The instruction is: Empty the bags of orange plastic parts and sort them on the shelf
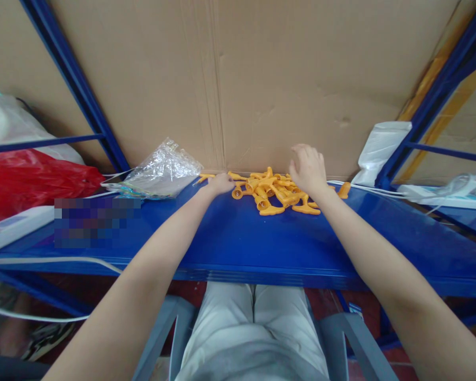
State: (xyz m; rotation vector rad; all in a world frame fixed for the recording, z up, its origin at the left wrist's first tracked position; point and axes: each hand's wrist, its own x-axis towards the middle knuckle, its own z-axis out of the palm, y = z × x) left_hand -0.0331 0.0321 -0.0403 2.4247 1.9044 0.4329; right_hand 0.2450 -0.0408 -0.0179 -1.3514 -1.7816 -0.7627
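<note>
A loose pile of orange-yellow plastic pieces [267, 185] lies at the back of the blue shelf, several with cup-like round ends and flared, handle-like ends. My left hand [222, 183] rests at the pile's left edge, its fingers bent close together; whatever they may hold is hidden. Just left of it lies a small yellow piece [204, 178]. Over the right part of the pile, my right hand [310, 166] is raised with thumb and fingers apart, and nothing shows in it. Another yellow piece [344, 190] lies beyond my right wrist.
Cardboard [262, 79] stands behind the blue shelf [262, 243]. Clear plastic bags [162, 169] lie at left, near a red bag [35, 182]. A white packet [383, 151] leans at right by a blue post [428, 116]. White cables [63, 260] run along the shelf.
</note>
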